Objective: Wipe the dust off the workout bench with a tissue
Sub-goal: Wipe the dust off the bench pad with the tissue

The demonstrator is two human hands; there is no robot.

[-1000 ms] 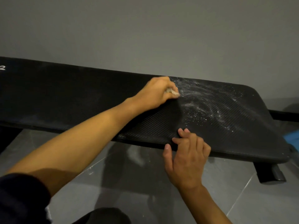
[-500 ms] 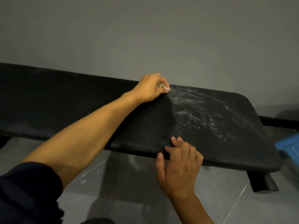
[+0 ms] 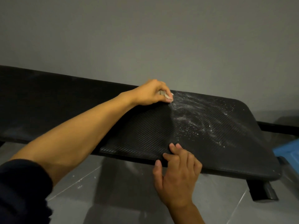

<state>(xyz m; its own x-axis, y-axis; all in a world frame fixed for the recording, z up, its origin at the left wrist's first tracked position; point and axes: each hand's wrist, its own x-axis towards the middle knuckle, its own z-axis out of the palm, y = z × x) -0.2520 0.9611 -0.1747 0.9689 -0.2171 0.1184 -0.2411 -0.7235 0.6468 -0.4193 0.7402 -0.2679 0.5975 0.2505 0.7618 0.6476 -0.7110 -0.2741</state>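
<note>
A plain grey wall (image 3: 145, 38) fills the upper half of the frame and a grey tiled floor (image 3: 123, 196) the lower part. The black workout bench (image 3: 142, 126) lies between them. Its long axis runs from the left edge of the frame, sloping slightly down, to a rounded end at the right, which points toward a blue object (image 3: 289, 152) at the right edge. A dark foot (image 3: 262, 189) shows beneath that end.

Progress, as judged: the ribbed pad from the left edge to the centre appears free of powder. White dust (image 3: 195, 122) lies in streaks and specks over the right third, so the wiping is partly done, with that end left to clean.

The left hand (image 3: 148, 94), on an arm reaching from the lower left out of a dark sleeve (image 3: 21, 191), is curled round a crumpled tissue (image 3: 163, 93). It presses the tissue to the pad near the far edge, at the left border of the dust. The right hand (image 3: 176, 178), lower centre, holds nothing. Its loosely bent fingers (image 3: 174, 147) rest on the pad's near edge, thumb against the side.
</note>
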